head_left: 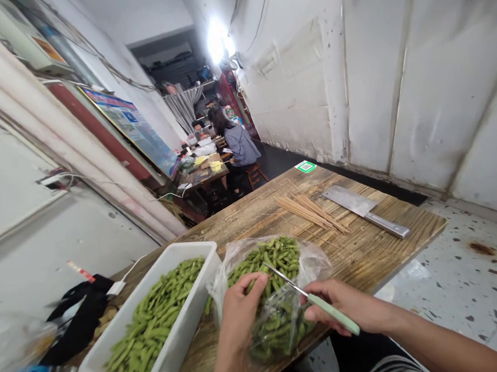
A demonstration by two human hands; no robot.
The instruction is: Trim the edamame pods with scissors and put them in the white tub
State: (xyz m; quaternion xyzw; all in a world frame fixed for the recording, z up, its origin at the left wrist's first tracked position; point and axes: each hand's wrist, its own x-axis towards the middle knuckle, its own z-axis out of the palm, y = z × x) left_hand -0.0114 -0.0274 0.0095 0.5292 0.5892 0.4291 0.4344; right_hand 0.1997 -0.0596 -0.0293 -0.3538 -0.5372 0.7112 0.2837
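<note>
My left hand (pixel 240 314) reaches into a clear plastic bag (pixel 314 262) full of green bean pods (pixel 277 254), its fingers curled among the pods. My right hand (pixel 343 303) is closed round the pale green handle of a pair of scissors (pixel 314 300), whose blades point up and left over the bag. To the left of the bag, a white rectangular tub (pixel 179 329) holds many more green pods (pixel 156 320). All of it rests on a worn wooden table (pixel 370 244).
A bundle of bamboo skewers (pixel 311 210) and a steel cleaver (pixel 364 209) lie at the table's far side. A black cloth (pixel 82 313), a charger cable and plastic packets sit at the left. A person (pixel 238 145) sits at another table down the corridor.
</note>
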